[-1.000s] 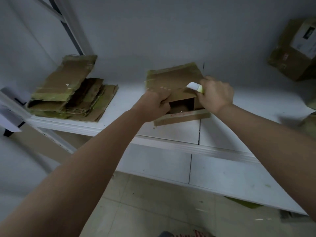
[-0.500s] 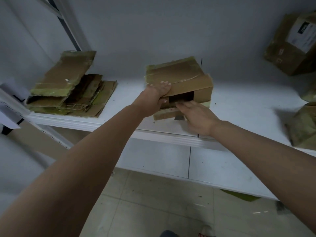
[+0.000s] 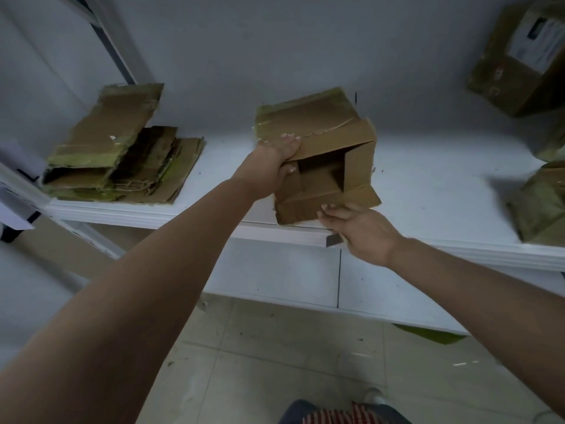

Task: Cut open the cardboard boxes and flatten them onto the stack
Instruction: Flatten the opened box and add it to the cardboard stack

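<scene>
Here we stand before a white shelf (image 3: 428,191) that runs across the whole view, with a grey wall behind it. On its left end lies the stack of flattened cardboard (image 3: 122,160), edged with greenish tape, several sheets deep. More boxes sit well apart on the right: one with a white label (image 3: 519,53) up in the corner, and another taped box (image 3: 541,203) at the frame's edge. In the middle, at the shelf's front edge, is the open cardboard box (image 3: 324,154) we are working on, its mouth turned toward us with the flaps spread. Our left hand (image 3: 272,166) grips the box's left side, fingers over the top panel and thumb inside the opening. Our right hand (image 3: 357,228) reaches to the lower flap with fingers straight and relaxed, the tips touching the flap's edge, holding nothing. Below the shelf we see a pale tiled floor (image 3: 275,362).
</scene>
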{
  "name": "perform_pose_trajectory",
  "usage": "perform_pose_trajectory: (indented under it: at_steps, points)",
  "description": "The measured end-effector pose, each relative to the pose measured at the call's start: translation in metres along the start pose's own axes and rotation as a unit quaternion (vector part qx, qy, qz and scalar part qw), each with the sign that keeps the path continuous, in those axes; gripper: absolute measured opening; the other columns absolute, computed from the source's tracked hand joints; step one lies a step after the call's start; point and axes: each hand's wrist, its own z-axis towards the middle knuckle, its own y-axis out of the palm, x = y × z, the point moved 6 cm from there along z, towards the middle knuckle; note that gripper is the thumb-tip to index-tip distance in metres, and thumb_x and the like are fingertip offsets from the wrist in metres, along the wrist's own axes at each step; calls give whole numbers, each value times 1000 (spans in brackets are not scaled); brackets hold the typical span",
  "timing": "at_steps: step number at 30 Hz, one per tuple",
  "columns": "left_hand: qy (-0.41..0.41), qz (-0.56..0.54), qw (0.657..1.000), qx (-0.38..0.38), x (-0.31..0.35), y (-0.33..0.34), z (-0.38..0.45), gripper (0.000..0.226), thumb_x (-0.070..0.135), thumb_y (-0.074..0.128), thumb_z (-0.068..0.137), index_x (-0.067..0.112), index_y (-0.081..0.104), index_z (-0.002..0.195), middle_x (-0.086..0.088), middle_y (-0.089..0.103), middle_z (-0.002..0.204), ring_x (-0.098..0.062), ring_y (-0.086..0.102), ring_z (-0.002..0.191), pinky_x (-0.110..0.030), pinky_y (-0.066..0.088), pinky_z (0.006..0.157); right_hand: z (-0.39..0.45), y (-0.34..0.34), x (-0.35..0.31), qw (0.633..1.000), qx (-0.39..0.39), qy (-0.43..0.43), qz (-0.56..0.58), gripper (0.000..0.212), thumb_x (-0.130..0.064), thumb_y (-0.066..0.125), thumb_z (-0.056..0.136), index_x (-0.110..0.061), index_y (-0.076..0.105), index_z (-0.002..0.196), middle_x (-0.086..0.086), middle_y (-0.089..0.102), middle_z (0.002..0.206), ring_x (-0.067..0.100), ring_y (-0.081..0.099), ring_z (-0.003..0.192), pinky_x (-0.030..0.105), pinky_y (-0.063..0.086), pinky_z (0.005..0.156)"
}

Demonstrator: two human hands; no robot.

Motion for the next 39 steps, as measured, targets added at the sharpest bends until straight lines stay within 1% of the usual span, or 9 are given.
perform_pose_trajectory:
  at_steps: [4,7,11,15,18,24,28,34,39]
  points:
    - [-2,16,1000,12,8,-1,0,61,15,55,96,14,27,151,-4,29,157,-19,20,146,-36,10,121,18,-11,8,999,-47,22,6,42,-17,48,96,-25,50,137,0,51,139,22,50,120,32,47,91]
    - [-5,29,999,23,7,-3,-3,62,16,56,96,15,26,151,-3,28,157,-19,20,146,-34,7,120,15,-21,19,993,-39,82,69,53,-8,51,89,-22,47,139,7,55,131,26,51,116,34,47,90]
    - [-12,25,999,35,7,-2,-4,63,17,58,95,15,28,151,-3,29,157,-18,20,146,-34,6,119,0,-52,46,971,133,185,71,41,-7,51,88,-14,50,128,9,55,123,32,55,107,34,44,75]
    - [-26,23,998,52,10,-1,-3,64,24,60,94,15,31,150,-2,32,155,-17,23,146,-35,7,120,0,-77,67,923,228,300,72,56,-48,58,88,-16,39,130,9,46,128,34,60,93,34,42,68]
    - [-40,21,996,75,11,1,-1,63,29,62,92,15,36,147,-2,37,153,-17,27,144,-35,9,119,17,-82,71,914,208,341,69,85,-66,62,77,-17,30,139,12,41,131,35,60,98,35,44,72]
    - [-94,73,978,169,10,10,5,59,56,62,84,21,55,131,-1,59,133,-20,52,124,-38,30,113,34,-73,71,928,180,325,19,83,-58,55,86,-13,22,148,10,46,130,33,61,95,31,38,61]
    - [-114,72,970,201,19,9,7,45,28,59,85,24,57,129,2,61,132,-18,55,121,-36,28,114,28,-73,76,932,166,322,24,78,-50,53,87,-15,19,149,9,45,132,33,61,92,30,38,59]
    - [-69,62,994,60,14,4,2,76,30,58,79,20,30,149,-3,39,151,-20,34,139,-41,17,119,23,-74,76,950,120,281,61,80,-36,55,86,-24,10,151,8,47,125,33,58,94,32,41,64]
    - [-11,173,976,-131,-10,-9,-20,110,40,66,82,9,-12,152,-10,-12,161,-26,-14,148,-47,2,119,14,-88,72,959,87,266,38,82,-16,55,84,-37,11,149,7,59,99,30,55,82,30,39,63]
